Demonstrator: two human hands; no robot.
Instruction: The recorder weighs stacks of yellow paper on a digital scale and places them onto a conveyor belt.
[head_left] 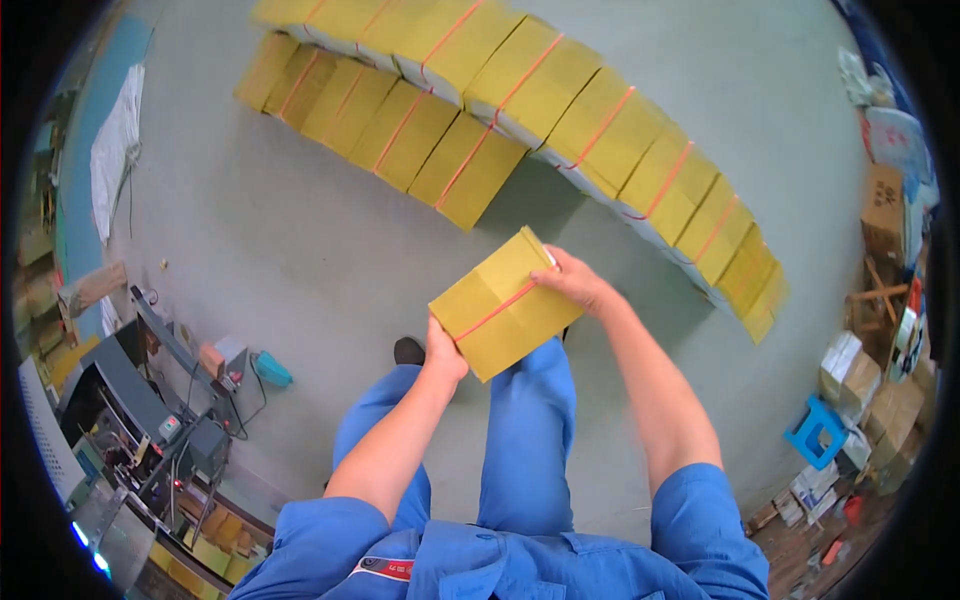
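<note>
Yellow bundle (505, 305), bound by a thin red band, sits between your two hands above your blue-trousered legs. Your left hand (445, 352) grips its near lower edge, fingers tucked underneath; your right hand (572, 280) clasps its far right edge, fingers curled over the side. Beyond your hands, rows of like yellow bundles (560, 110) lie on the grey floor (260, 240), arcing away to your right. Well off to your left stands a machine (150, 420); off to your right, a small blue stool (815, 432) among cardboard boxes (850, 372).
</note>
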